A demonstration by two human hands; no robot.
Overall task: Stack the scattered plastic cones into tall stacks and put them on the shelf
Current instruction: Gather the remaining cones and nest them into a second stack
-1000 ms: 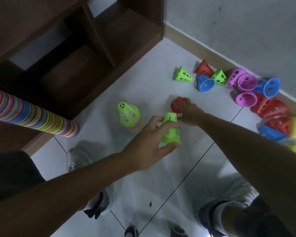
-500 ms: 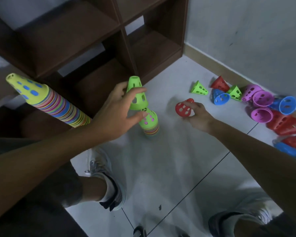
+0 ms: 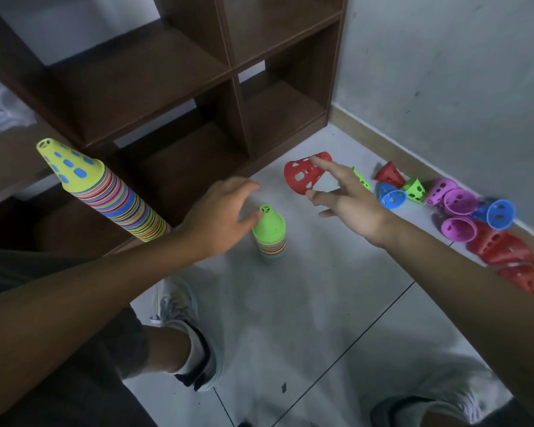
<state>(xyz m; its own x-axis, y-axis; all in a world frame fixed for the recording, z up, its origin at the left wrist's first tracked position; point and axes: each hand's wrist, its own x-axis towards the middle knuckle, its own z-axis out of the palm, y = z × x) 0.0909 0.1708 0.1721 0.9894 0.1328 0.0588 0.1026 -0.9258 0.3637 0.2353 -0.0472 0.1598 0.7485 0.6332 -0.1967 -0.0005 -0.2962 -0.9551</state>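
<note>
A short stack of cones (image 3: 272,241) topped by a green cone stands on the white floor. My left hand (image 3: 219,217) hovers just left of it, fingers apart, thumb tip at the green top. My right hand (image 3: 349,204) holds a red cone (image 3: 304,175) in the air between forefinger and thumb, above and to the right of the short stack. A tall multicoloured stack (image 3: 111,195) with a yellow top leans at the left, its base hidden behind my left arm. Loose cones (image 3: 457,201) in red, green, blue and purple lie along the wall on the right.
A dark brown wooden shelf (image 3: 173,78) with open compartments stands at the back, reaching down to the floor. The grey wall and its skirting (image 3: 383,140) run along the right. My legs and white shoes (image 3: 179,306) are at the bottom.
My left hand set the green cone on the short stack and let it go. My right hand lifted the red cone off the floor. The view tilted up toward the shelf.
</note>
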